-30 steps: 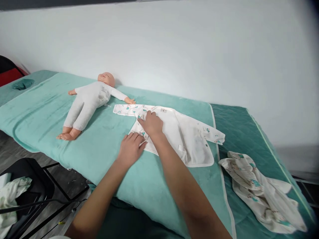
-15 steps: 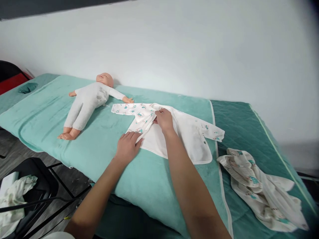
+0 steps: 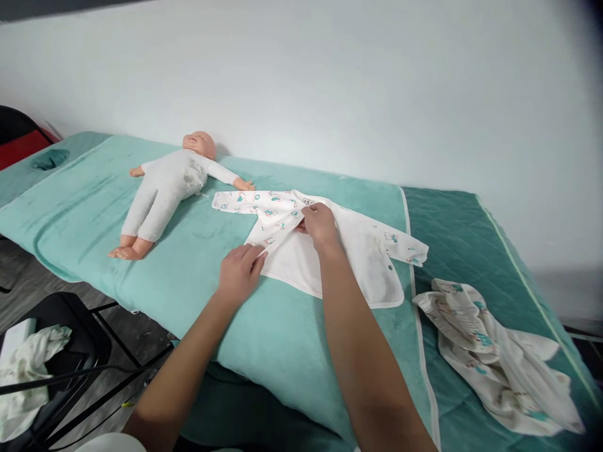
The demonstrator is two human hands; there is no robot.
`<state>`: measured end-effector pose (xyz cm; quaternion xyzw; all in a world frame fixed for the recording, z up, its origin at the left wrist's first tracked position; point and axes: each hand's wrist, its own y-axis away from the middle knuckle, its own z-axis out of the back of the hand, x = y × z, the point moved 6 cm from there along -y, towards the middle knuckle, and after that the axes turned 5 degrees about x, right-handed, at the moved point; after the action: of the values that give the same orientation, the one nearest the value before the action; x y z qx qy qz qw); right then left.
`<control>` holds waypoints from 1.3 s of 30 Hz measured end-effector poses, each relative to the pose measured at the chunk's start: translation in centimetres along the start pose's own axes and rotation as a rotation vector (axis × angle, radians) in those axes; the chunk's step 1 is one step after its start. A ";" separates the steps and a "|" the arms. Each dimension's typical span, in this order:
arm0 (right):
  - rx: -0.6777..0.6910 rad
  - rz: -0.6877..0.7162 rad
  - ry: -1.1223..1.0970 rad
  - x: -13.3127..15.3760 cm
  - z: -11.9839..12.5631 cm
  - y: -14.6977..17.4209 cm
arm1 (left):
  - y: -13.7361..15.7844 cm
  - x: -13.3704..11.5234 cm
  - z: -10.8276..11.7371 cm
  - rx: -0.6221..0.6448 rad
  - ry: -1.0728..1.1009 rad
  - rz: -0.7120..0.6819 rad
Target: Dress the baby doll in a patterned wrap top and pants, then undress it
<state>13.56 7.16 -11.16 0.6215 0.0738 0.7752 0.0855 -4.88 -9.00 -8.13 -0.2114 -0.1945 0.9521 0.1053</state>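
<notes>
A white baby shirt [image 3: 360, 267] with a printed pattern lies spread on the green bed cover, its right front panel folded open to the outside. With my left hand [image 3: 240, 270] I pinch the lower corner of the left front panel. My right hand [image 3: 321, 225] grips the same panel's upper edge near the neckline, so the edge is stretched between both hands. The right hand's fingertips are partly hidden by the cloth. Left of the shirt a baby doll [image 3: 174, 179] in a white body suit lies on its back, one hand close to the shirt's left sleeve.
On the right, a crumpled printed baby garment [image 3: 499, 361] rests on the dark green quilted cover [image 3: 440, 216]. A black chair [image 3: 92, 333] at the lower left bears a crumpled cloth [image 3: 35, 361]. The white wall [image 3: 330, 81] runs behind the bed.
My right hand has drawn the panel's upper edge slightly to the right. The left hand keeps its hold near the lower corner. The whole view has shifted a little.
</notes>
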 end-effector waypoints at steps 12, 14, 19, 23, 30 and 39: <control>0.393 0.520 0.342 3.0 -7.2 2.4 | 0.9 6.4 2.7 -0.534 0.190 0.545; 0.403 0.584 0.522 2.9 -7.7 3.1 | 0.8 5.9 2.7 -0.524 0.127 0.470; 0.377 0.711 0.869 2.8 -8.8 4.6 | -0.2 3.9 2.0 -0.382 0.079 0.235; 0.315 0.742 0.954 2.6 -9.1 4.7 | -1.1 3.0 0.6 -0.184 0.015 0.151; 0.203 0.676 1.022 2.0 -9.2 5.9 | -1.0 3.0 0.2 -0.102 -0.031 0.197; 0.219 0.685 1.116 0.3 -9.7 11.9 | 0.7 2.8 1.0 -0.152 0.013 0.205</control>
<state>3.57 -4.42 -10.35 0.1201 -0.0163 0.9521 -0.2807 -7.91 -9.17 -8.65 -0.2435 -0.2427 0.9390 -0.0075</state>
